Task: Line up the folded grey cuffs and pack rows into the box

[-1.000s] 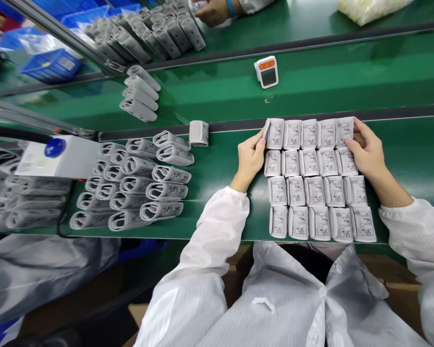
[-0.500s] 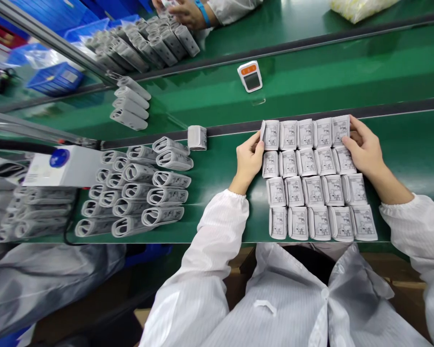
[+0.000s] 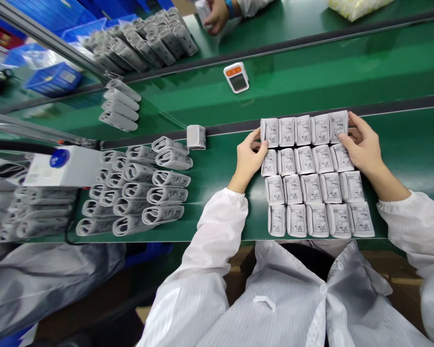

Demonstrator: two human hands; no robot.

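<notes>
Several folded grey blood pressure cuffs [image 3: 312,187] with printed diagrams lie on the green bench in close rows. My left hand [image 3: 250,153] presses the left end of the far row, thumb on the near side of the end cuff [image 3: 269,133] and fingers behind its outer edge. At the opposite end, my right hand [image 3: 362,142] has its thumb on the front of the last cuff [image 3: 338,126] and its fingers around the far corner. Both hands are closed on this row, squeezing it from either side.
Looser folded cuffs [image 3: 135,196] stand left, beside a white box with a blue knob [image 3: 63,165]. One cuff [image 3: 196,137] sits by the dark rail. On the green belt lie a white-orange device [image 3: 236,77] and several cuffs [image 3: 120,106]. Across it, a co-worker's hand [image 3: 218,15] holds something pale.
The device and the cuffs on the belt have shifted left. Across the belt, the co-worker's hand has moved right, away from the piled cuffs. My hands stay at the far row's ends.
</notes>
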